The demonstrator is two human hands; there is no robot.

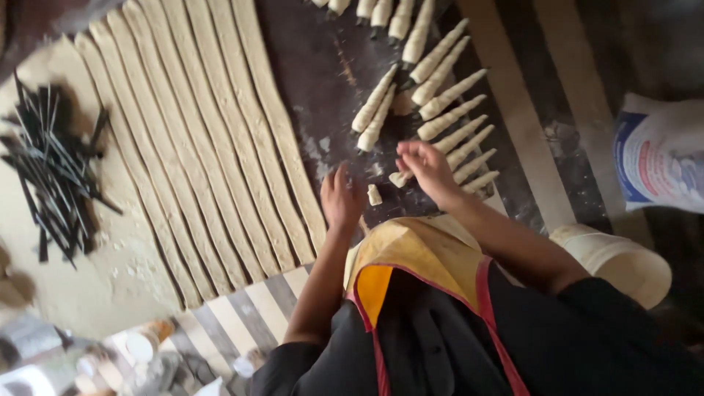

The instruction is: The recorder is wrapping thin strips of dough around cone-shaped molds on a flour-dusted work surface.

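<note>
Head view: the right hand (pixel 429 170) rests with curled fingers on a pale, cone-shaped dough roll (pixel 402 177) lying on the dark work surface (pixel 330 81), touching it rather than clamped around it. The left hand (pixel 339 198) lies flat and empty, fingers together, just beside a small pale scrap of dough (pixel 375 194). Long cut strips of flat pale dough (pixel 213 139) lie to its left, with black metal cone moulds (pixel 55 169) piled further left.

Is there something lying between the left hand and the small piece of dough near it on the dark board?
Nothing visible does. The left hand lies flat on the dark board, and the small piece of dough sits just to its right with only bare board between them. The right hand is farther right, at the dough-wrapped cones.
</note>
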